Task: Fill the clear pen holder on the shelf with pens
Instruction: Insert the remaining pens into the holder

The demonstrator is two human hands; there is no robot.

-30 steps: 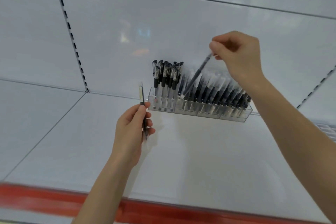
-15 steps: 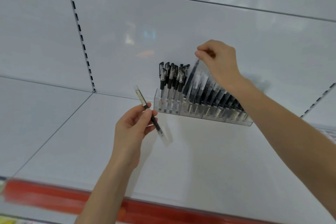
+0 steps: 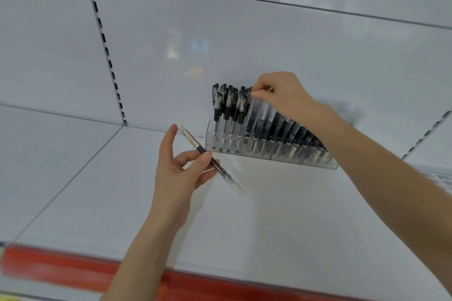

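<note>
A clear pen holder (image 3: 259,151) stands at the back of the white shelf (image 3: 269,215), against the rear panel. Its left compartment holds several black-capped pens (image 3: 227,105); the compartments to the right hold several frosted pens (image 3: 281,127) leaning left. My right hand (image 3: 281,95) pinches the top of one frosted pen standing in the holder, just right of the black-capped group. My left hand (image 3: 181,171) is in front of the holder's left end, holding a frosted pen (image 3: 215,164) at its middle, tilted diagonally.
A slotted upright (image 3: 105,41) runs down the back panel at left, and another shows at the right edge (image 3: 428,132). A red price strip (image 3: 73,269) lines the shelf's front edge. A wire grid (image 3: 442,178) lies at far right.
My right hand has come down and left, lowering its pen into the holder. My left hand has tilted its pen from upright to diagonal.
</note>
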